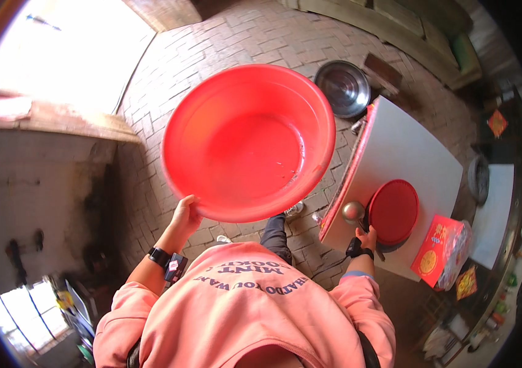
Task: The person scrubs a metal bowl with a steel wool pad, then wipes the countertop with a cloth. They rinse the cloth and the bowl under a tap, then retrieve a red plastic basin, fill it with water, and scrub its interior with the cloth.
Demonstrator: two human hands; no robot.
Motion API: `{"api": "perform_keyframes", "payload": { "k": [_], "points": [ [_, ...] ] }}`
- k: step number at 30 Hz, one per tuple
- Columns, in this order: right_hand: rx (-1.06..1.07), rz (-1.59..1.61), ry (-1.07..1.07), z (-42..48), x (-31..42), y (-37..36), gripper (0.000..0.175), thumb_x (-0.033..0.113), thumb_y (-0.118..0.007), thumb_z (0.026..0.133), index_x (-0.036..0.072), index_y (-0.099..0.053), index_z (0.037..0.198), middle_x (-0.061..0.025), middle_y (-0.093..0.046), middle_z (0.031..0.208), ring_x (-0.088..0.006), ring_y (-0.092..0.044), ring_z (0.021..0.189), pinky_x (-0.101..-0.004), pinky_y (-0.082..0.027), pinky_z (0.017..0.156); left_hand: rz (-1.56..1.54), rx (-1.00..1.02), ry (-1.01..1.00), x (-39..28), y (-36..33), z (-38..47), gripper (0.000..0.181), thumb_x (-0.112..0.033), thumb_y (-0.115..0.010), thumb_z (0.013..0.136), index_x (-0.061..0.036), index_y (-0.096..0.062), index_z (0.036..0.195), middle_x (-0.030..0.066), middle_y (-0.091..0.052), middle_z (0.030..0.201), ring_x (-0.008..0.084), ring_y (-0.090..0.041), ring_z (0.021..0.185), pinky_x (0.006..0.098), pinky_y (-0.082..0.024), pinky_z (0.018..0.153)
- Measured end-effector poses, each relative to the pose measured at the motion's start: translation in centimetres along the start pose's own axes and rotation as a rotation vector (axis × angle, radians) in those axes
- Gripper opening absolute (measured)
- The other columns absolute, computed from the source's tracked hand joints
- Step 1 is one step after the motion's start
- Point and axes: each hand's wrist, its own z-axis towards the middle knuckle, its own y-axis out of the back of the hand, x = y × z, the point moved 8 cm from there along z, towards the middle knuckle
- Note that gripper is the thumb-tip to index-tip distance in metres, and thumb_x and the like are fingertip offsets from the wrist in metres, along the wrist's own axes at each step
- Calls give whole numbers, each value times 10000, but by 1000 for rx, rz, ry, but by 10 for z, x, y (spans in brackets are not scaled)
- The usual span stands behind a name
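My left hand (186,215) grips the near rim of a large red plastic basin (252,152), which is tilted above the brick floor and has a little liquid along its inner edge. To the right, my right hand (367,239) is closed around the handle of a metal ladle (353,212) at the edge of a white-topped table. Right beside that hand a round red lid or shallow dish (394,211) lies over a dark pan. Whether my right hand also touches the pan cannot be seen.
A metal basin (344,89) stands on the brick floor beyond the table (408,147), near a small wooden stool (383,71). A red printed box (432,250) and a clear plastic bag (456,257) lie on the table. A doorway opens at the upper left.
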Motion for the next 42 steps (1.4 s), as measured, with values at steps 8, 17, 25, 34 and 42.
{"api": "perform_keyframes", "payload": {
  "k": [8,17,25,34,42],
  "points": [
    [316,332,-449,-146,72,-181,120,134,-621,880,80,-585,779,-51,-630,684,-160,-600,599,-267,-501,585,-229,-45,-112,-32,176,-67,29,-60,-598,820,-82,-615,815,16,-652,745,130,-635,698,259,-527,646],
    [696,-328,-390,-374,112,-480,188,227,-623,942,51,-608,1006,-86,-661,873,-197,-632,703,-332,-559,636,-453,-364,-228,-73,454,-175,68,-93,-641,810,-106,-576,824,-8,-580,750,108,-586,674,247,-526,618],
    [1441,-555,-419,-750,166,-738,641,492,-625,934,-49,-511,1257,-179,-639,1097,-265,-655,961,-399,-570,862,-702,-792,-416,-82,678,-222,120,-93,-675,734,-67,-637,844,29,-630,826,148,-604,715,269,-518,618],
    [1838,-1079,-523,-1052,93,-973,416,393,-620,961,60,-557,1202,-132,-653,1110,-260,-651,980,-422,-549,884,-991,-1066,-480,-137,847,-275,157,-91,-667,726,-69,-639,878,36,-636,830,163,-610,708,281,-503,592],
    [2066,-1096,-530,-1297,34,-1083,404,153,-657,915,7,-540,1272,-113,-641,1199,-252,-636,1066,-408,-529,921,-1289,-1179,-633,-160,919,-329,109,-118,-651,793,-37,-654,867,50,-633,825,172,-620,715,299,-507,550]
  ]
}}
